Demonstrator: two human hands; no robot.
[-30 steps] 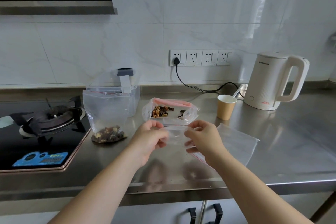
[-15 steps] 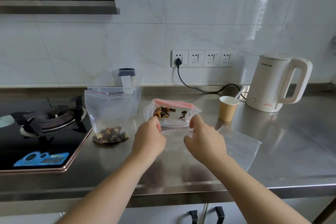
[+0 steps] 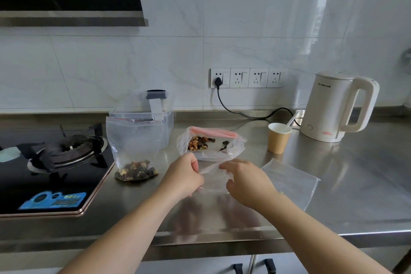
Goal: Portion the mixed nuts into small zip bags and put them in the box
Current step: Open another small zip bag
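A person stands at a stainless steel kitchen counter (image 3: 333, 184), both bare arms reaching forward. The left hand (image 3: 184, 176) pinches the top corner of a small empty clear plastic zip bag (image 3: 214, 181) between thumb and fingers, holding it just above the counter. The right hand (image 3: 246, 181) hovers at the bag's other side, fingers loosely spread and apparently not gripping it. Just behind lies the large clear bag with a pink zip strip (image 3: 211, 142), open, with mixed nuts inside. To the left, an upright clear zip bag (image 3: 133, 151) with a small portion of nuts at its bottom stands in front of the clear lidded plastic box (image 3: 155, 113), outside it. Judging from this, one portion is bagged but not boxed, the second bag is unfilled, and flat spare bags (image 3: 293, 182) wait on the right.
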